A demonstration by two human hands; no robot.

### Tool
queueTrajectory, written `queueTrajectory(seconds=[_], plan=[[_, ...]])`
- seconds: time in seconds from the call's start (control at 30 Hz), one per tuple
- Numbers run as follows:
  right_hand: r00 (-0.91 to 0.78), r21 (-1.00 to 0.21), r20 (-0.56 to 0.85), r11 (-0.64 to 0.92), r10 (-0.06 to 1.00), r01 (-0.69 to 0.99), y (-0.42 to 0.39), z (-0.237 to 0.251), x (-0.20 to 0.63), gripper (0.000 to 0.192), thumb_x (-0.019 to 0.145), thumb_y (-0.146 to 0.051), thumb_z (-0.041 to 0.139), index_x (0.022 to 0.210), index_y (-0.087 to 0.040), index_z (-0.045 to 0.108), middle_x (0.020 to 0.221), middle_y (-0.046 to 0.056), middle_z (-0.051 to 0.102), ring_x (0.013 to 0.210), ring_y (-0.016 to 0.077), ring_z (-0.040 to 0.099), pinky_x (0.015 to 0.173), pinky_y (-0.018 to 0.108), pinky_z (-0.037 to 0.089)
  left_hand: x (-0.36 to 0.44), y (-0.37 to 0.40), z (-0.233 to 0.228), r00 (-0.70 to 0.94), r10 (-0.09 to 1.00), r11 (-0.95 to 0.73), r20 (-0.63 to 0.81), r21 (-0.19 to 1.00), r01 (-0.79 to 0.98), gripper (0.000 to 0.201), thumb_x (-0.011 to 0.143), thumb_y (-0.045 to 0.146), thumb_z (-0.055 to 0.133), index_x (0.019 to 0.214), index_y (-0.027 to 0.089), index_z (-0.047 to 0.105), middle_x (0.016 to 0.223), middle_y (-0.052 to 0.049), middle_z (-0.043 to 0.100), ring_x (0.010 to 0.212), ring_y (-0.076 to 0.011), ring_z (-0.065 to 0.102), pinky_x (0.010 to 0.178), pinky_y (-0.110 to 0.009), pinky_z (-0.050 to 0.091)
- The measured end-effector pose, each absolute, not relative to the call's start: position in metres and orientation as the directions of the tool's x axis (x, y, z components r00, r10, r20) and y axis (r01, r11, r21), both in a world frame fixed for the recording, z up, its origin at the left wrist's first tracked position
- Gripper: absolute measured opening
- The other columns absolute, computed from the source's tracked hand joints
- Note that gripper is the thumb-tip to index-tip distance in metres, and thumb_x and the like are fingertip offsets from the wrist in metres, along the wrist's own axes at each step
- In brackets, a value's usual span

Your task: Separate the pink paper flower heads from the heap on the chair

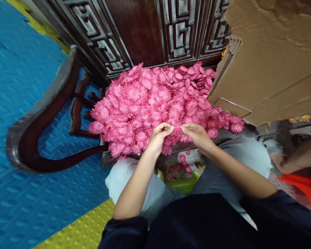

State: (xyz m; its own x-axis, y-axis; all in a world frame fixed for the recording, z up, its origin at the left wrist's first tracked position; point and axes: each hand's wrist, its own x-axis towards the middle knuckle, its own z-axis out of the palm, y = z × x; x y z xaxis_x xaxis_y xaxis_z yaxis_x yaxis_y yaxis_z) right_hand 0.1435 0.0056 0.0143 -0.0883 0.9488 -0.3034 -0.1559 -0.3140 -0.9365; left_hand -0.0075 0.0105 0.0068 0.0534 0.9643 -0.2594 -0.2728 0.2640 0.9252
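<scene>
dark wooden chair seat point(181, 147), heaped pink paper flowers point(155, 103), cardboard box point(269, 62) at right

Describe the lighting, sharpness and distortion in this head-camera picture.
Head view: soft, even light with no hard shadows or glare; the heap of pink fabric flowers and both hands, left hand and right hand, are fairly sharp; wide-angle distortion bends the dark carved wooden chair arm and stretches the blue foam floor mat; the brown cardboard box near the edge looks softer.
</scene>
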Motion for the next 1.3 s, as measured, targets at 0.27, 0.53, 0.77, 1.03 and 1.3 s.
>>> queueTrajectory(seconds=[0.27,0.53,0.77,1.03,1.3], plan=[[-0.024,-0.929,-0.302,-0.300,0.953,-0.219,0.007,0.013,0.145,0.025,0.056,-0.038,0.071,0.062,-0.018,0.057,0.057,-0.006,0.053,0.053,0.0077,0.048,0.060,0.025,0.041,-0.014,0.016,0.014,-0.093,0.974,0.168,-0.205,0.936,-0.308,0.028,0.049,0.033,0.076,0.060,0.019,0.055,0.061,0.004,0.046,0.062,-0.0090,0.040,0.064,-0.023,0.034],[0.175,-0.863,-0.441,-0.362,0.880,-0.353,0.019,0.002,0.162,0.023,0.056,-0.032,0.064,0.066,-0.021,0.046,0.054,-0.007,0.045,0.048,0.0080,0.046,0.050,0.024,0.032,-0.026,0.024,0.014,-0.236,0.959,0.067,-0.158,0.934,-0.352,0.039,0.053,0.042,0.075,0.064,0.020,0.044,0.061,0.004,0.042,0.057,-0.0083,0.039,0.058,-0.023,0.033],[0.118,-0.865,-0.440,-0.384,0.890,-0.324,0.021,0.007,0.160,0.017,0.055,-0.028,0.062,0.066,-0.020,0.051,0.057,-0.005,0.050,0.053,0.0095,0.047,0.053,0.024,0.034,-0.026,0.023,0.015,-0.264,0.955,0.026,-0.133,0.928,-0.372,0.036,0.046,0.028,0.079,0.072,0.021,0.055,0.060,0.006,0.048,0.059,-0.0066,0.046,0.066,-0.022,0.038],[-0.063,-0.970,-0.227,-0.231,0.972,-0.077,0.008,0.009,0.146,0.007,0.058,-0.024,0.056,0.056,-0.020,0.051,0.056,-0.005,0.047,0.057,0.0092,0.041,0.059,0.024,0.033,-0.016,0.019,0.006,-0.183,0.963,0.119,-0.200,0.918,-0.378,0.026,0.049,0.023,0.076,0.071,0.020,0.062,0.068,0.004,0.059,0.066,-0.0074,0.053,0.072,-0.023,0.042],[-0.154,-0.968,-0.237,-0.246,0.959,-0.041,0.002,0.011,0.144,0.010,0.063,-0.024,0.048,0.065,-0.021,0.058,0.060,-0.003,0.051,0.060,0.0118,0.043,0.059,0.025,0.035,-0.005,0.011,0.005,-0.042,0.972,0.209,-0.232,0.929,-0.306,0.022,0.050,0.025,0.078,0.064,0.018,0.063,0.065,0.004,0.060,0.064,-0.0076,0.053,0.070,-0.023,0.041]])
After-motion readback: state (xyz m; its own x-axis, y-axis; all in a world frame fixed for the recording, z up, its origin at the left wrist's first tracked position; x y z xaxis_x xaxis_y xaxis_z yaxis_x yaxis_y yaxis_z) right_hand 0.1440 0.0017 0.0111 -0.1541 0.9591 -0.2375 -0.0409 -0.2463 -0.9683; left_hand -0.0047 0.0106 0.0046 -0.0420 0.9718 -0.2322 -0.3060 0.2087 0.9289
